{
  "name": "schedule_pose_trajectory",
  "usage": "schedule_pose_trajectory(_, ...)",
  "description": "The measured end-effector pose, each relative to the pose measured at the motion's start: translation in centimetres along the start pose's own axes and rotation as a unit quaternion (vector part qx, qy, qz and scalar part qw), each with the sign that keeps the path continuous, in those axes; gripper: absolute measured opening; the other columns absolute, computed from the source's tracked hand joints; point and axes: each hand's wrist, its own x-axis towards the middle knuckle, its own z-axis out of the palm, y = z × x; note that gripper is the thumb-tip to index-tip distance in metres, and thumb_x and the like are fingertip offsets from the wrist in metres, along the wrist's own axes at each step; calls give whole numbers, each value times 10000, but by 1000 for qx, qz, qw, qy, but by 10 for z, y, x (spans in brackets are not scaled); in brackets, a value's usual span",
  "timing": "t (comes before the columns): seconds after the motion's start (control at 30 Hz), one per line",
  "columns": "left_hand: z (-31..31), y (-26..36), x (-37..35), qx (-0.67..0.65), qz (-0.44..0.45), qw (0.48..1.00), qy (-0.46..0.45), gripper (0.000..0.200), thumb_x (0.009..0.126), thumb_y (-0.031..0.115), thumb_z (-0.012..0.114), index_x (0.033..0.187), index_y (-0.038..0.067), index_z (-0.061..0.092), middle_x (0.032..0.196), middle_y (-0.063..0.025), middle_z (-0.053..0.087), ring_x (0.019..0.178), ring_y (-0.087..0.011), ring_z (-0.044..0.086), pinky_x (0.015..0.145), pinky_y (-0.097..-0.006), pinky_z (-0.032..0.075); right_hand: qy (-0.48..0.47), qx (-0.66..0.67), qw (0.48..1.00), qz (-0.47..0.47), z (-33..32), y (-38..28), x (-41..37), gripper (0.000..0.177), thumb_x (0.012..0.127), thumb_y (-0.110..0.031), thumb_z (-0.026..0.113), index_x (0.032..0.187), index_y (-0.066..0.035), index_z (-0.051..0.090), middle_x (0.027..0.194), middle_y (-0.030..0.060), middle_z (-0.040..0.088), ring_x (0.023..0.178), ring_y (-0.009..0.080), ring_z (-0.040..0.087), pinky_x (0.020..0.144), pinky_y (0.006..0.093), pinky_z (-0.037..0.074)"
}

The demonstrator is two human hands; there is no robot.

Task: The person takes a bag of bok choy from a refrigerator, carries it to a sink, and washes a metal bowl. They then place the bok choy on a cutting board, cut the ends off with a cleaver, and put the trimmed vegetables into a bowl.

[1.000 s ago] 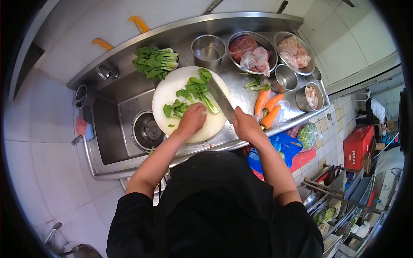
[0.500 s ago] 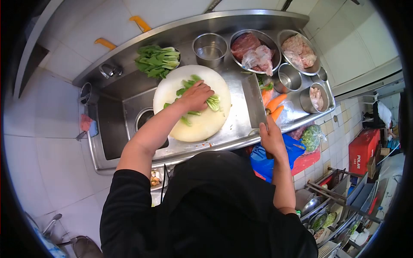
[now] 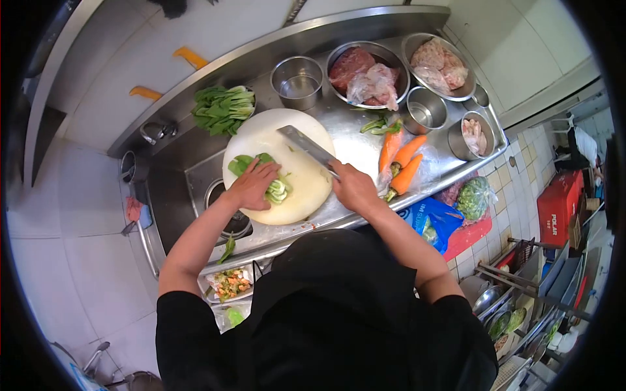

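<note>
My left hand [image 3: 255, 185] presses down on a small bunch of bok choy [image 3: 278, 191], its fingers around the leaves and pale stems. The bunch lies on a round white chopping board [image 3: 306, 207]. My right hand [image 3: 356, 188] grips a cleaver [image 3: 305, 144] by its handle, at the board's right side. The wide blade points to the upper left over the board, apart from the greens. More bok choy [image 3: 225, 109] is piled beyond the board's far left edge. A loose leaf [image 3: 228, 249] is by the sink's front rim.
Carrots [image 3: 403, 176] lie right of the board. An empty metal pot [image 3: 297, 82], a bowl of raw meat [image 3: 354, 68], a bowl of pale meat [image 3: 441, 64] and smaller pots line the back and right. The sink basin [image 3: 175, 202] is at left; a scrap tray [image 3: 229, 284] sits below.
My right hand has brought the cleaver left, from beside the carrots to over the board. My left hand has moved left and nearer, with the greens gathered under it. A leaf has appeared near the sink's front rim.
</note>
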Motion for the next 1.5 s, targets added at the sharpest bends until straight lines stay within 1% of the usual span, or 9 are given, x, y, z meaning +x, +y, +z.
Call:
schedule_pose_trajectory(0.33, 8, -1, -7, -13, -165, 986, 31, 552, 792, 187, 752, 1323, 73, 652, 1169, -153, 729, 1136, -355, 705, 1014, -461, 549, -36, -107, 994, -17, 21, 17, 34, 459, 941, -125, 628, 1395, -78, 671, 1342, 227, 635, 1209, 378, 639, 989, 500, 549)
schedule_pose_trajectory(0.47, -37, -30, -13, -12, -319, 918, 233, 532, 810, 225, 768, 1314, 93, 664, 1214, -192, 732, 1044, -408, 733, 918, -519, 583, 23, -226, 973, 28, -9, 113, 67, 478, 977, -61, 545, 1444, -9, 636, 1483, 278, 563, 1372, 433, 541, 1160, 493, 462)
schedule_pose_trajectory(0.6, -115, -86, -11, 8, -393, 888, 240, 615, 811, 252, 772, 1384, 70, 640, 1258, -222, 733, 1088, -423, 724, 938, -537, 576, -88, -392, 914, -49, -16, 169, 129, 571, 1039, -141, 497, 1610, -147, 479, 1534, 221, 545, 1448, 427, 495, 1225, 591, 381)
schedule_pose_trajectory(0.73, -165, -152, 17, 49, -383, 878, 281, 656, 817, 276, 780, 1418, 64, 626, 1277, -227, 735, 1139, -422, 710, 981, -542, 559, -214, -434, 871, 91, -15, 171, 151, 742, 1016, -183, 575, 1701, -298, 314, 1715, 175, 380, 1498, 466, 451, 1199, 722, 344)
schedule_pose_trajectory(0.83, -164, -198, 45, 28, -332, 920, 206, 708, 840, 277, 793, 1477, 51, 582, 1393, -234, 676, 1216, -421, 678, 1018, -495, 560, -246, -407, 872, 115, -24, 163, 158, 759, 994, -168, 608, 1692, -275, 329, 1686, 192, 403, 1477, 473, 470, 1173, 632, 445)
schedule_pose_trajectory(1.03, -84, -214, 90, 78, -363, 929, -10, 890, 957, 453, 650, 1707, 151, 278, 1769, -121, 282, 1575, -359, 362, 1235, -680, 328, -143, -368, 909, 132, 10, 182, 153, 788, 916, -7, 612, 1644, -198, 376, 1518, 266, 507, 1349, 484, 574, 1076, 540, 551)
schedule_pose_trajectory(1.1, -61, -215, 85, 79, -376, 922, 35, 903, 999, 501, 573, 1738, 167, 176, 1788, -99, 239, 1626, -352, 253, 1248, -781, 167, -93, -300, 939, 139, 12, 169, 146, 455, 989, -52, 529, 1429, -161, 566, 1442, 287, 539, 1219, 480, 654, 1009, 556, 570)
schedule_pose_trajectory(1.3, -125, -211, 90, 97, -352, 929, -61, 902, 994, 533, 592, 1725, 141, 237, 1780, -107, 267, 1627, -350, 261, 1251, -774, 176, -52, -218, 971, 80, 16, 182, 125, 245, 863, -17, 668, 1105, -58, 669, 1119, 254, 637, 1018, 464, 678, 852, 506, 567)
schedule_pose_trajectory(1.5, -99, -368, 123, -32, -224, 972, 59, 665, 1020, 506, 534, 1513, 61, 573, 1599, -217, 532, 1482, -385, 498, 1236, -493, 394, 109, 174, 946, 249, -56, 122, 47, 200, 859, -33, 728, 1020, -62, 613, 827, 32, 628, 767, 142, 614, 677, 345, 515)
